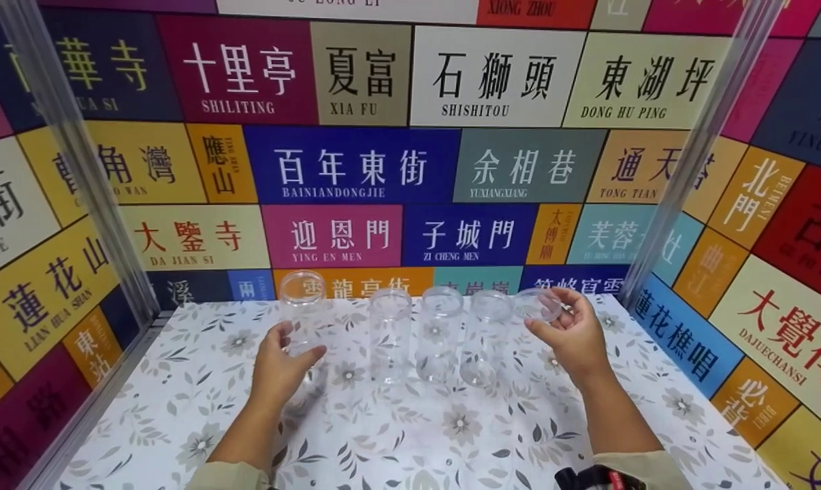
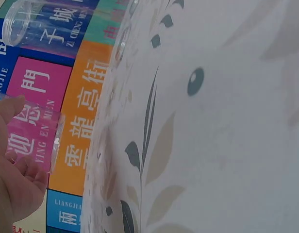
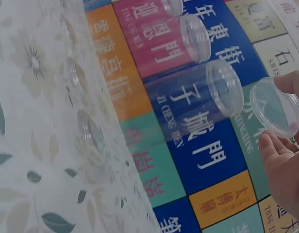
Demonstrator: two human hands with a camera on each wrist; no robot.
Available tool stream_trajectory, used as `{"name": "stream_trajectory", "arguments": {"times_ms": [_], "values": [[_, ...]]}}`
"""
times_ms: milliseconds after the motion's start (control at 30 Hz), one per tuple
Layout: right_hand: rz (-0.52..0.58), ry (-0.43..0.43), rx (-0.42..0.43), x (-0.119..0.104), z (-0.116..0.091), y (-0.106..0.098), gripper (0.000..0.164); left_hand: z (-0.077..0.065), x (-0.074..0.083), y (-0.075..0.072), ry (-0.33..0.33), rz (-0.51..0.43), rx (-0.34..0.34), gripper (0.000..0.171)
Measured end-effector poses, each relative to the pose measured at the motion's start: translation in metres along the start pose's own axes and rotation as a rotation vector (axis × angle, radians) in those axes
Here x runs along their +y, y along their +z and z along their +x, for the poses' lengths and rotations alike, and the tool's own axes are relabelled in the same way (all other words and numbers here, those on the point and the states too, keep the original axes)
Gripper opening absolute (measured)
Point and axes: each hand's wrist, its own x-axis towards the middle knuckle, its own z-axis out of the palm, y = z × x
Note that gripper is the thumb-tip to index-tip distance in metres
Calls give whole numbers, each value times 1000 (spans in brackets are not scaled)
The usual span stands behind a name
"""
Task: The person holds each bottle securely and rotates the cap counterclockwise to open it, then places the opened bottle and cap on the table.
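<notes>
My left hand (image 1: 281,364) grips a clear plastic jar (image 1: 303,299) upright, thumb on one side and fingers on the other. In the left wrist view, that jar's lower end (image 2: 55,141) shows apart from the tabletop. My right hand (image 1: 577,337) pinches another clear jar (image 1: 536,303) near its round end, tilted; in the right wrist view, the round end (image 3: 273,107) faces the camera, the rest partly hidden by the hand. Between the hands three clear jars stand upright in a row: a left one (image 1: 390,333), a middle one (image 1: 441,333) and a right one (image 1: 489,333).
A white cloth with grey flowers and leaves covers the table (image 1: 383,442). Behind it rises a wall of coloured panels (image 1: 356,163) with Chinese lettering. Clear upright strips stand at the left corner (image 1: 97,177) and right corner (image 1: 689,150).
</notes>
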Motion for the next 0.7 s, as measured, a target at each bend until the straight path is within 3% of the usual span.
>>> {"name": "stream_trajectory", "arguments": {"times_ms": [200, 400, 700], "values": [[-117, 94, -26, 21, 14, -17, 100, 7, -5, -4, 12, 23, 6, 92], [-197, 194, -30, 48, 28, -26, 104, 14, -7, -4, -70, 16, -20, 97], [-397, 232, -76, 81, 40, -31, 108, 24, -11, -3, -132, -4, -38, 99]]}}
